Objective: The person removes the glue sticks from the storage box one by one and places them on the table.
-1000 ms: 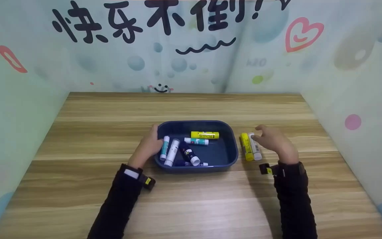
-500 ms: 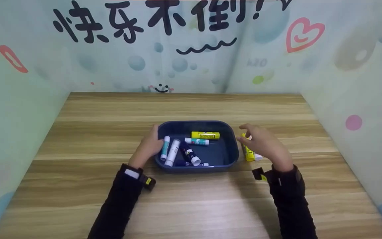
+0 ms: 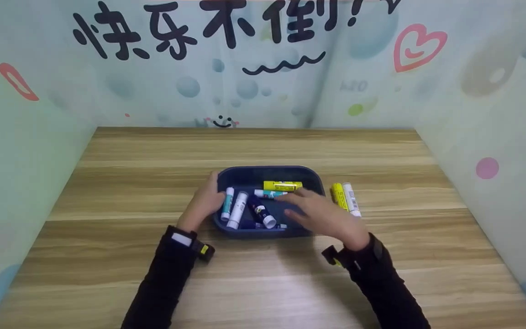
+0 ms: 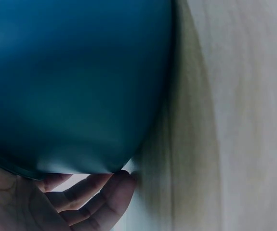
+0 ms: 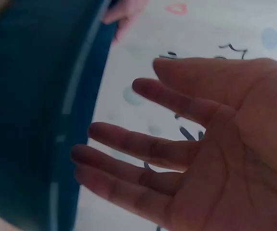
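A dark blue plastic tub (image 3: pixel 270 234) stands mid-table with several glue sticks lying in it. My left hand (image 3: pixel 206 198) grips the tub's left end, thumb over the rim; in the left wrist view its fingers (image 4: pixel 116 192) lie against the outer wall. My right hand (image 3: pixel 329 217) is over the tub's right part, fingers spread and holding nothing, as the right wrist view confirms. Near its fingertips are a yellow glue stick (image 3: pixel 282 186) and a teal-and-white one (image 3: pixel 267 194). Further left lie a white glue stick (image 3: pixel 237 210) and a dark blue one (image 3: pixel 261 211).
Right of the tub, a second yellow glue stick (image 3: pixel 339 195) and another white one (image 3: pixel 351 198) lie side by side on the wooden table (image 3: pixel 153 155). A printed backdrop (image 3: pixel 153 91) rises behind the table and along both sides.
My right hand has moved left from beside the two glue sticks on the table to over the tub, bringing both back into sight. My left hand and the tub have stayed put.
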The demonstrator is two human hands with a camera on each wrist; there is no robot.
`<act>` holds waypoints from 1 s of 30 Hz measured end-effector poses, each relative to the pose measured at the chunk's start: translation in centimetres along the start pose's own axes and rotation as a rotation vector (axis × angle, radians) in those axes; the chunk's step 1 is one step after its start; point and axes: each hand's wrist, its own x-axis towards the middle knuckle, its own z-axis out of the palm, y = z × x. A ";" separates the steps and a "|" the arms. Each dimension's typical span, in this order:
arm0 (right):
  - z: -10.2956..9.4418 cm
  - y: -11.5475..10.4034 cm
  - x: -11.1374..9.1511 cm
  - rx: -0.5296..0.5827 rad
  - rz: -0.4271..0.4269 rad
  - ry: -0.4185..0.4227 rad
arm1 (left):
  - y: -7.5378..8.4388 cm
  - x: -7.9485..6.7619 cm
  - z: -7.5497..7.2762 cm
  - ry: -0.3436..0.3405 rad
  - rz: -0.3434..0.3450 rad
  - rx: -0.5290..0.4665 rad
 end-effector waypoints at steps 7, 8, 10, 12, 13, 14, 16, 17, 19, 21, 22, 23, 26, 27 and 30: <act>3.3 -1.1 1.8 0.071 -0.018 -0.054 | -0.1 0.1 0.1 0.006 0.001 -0.008; 3.8 -1.1 2.0 0.067 -0.025 -0.047 | -0.1 0.1 0.1 0.008 0.000 -0.008; 4.7 -1.1 2.4 0.065 -0.024 -0.038 | -0.1 0.1 0.1 0.008 -0.004 -0.010; 5.4 -1.0 2.8 0.071 -0.018 -0.029 | 0.0 0.0 0.1 0.009 -0.004 -0.005; 5.7 -0.9 2.9 0.081 -0.014 -0.024 | 0.0 0.0 0.1 0.010 -0.004 -0.005; 5.9 -0.8 3.1 0.096 -0.010 -0.019 | 0.0 -0.1 0.1 0.011 -0.004 -0.007; 6.1 -0.7 3.3 0.111 -0.006 -0.011 | 0.1 -0.1 0.1 0.012 -0.001 -0.004; 6.2 -0.6 3.3 0.116 -0.011 -0.005 | 0.0 -0.1 0.1 0.012 0.001 0.000; 6.3 -0.5 3.3 0.115 -0.017 0.001 | 0.0 -0.1 0.1 0.010 0.000 0.003; 6.3 -0.5 3.4 0.108 -0.020 0.005 | -0.1 0.0 0.1 0.007 0.001 0.012; 6.4 -0.4 3.4 0.108 -0.019 0.008 | -0.1 0.0 0.1 0.006 0.001 0.016; 6.4 -0.4 3.3 0.108 -0.019 0.012 | -0.1 0.0 0.1 0.004 0.001 0.018; 6.4 -0.5 3.3 0.103 -0.009 0.024 | -0.1 0.1 0.1 0.006 0.006 0.019; 6.4 -0.5 3.3 0.097 -0.007 0.028 | -0.1 0.1 0.1 0.007 0.007 0.018; 6.4 -0.6 3.3 0.076 -0.001 0.044 | -0.1 0.0 0.1 0.007 0.002 0.019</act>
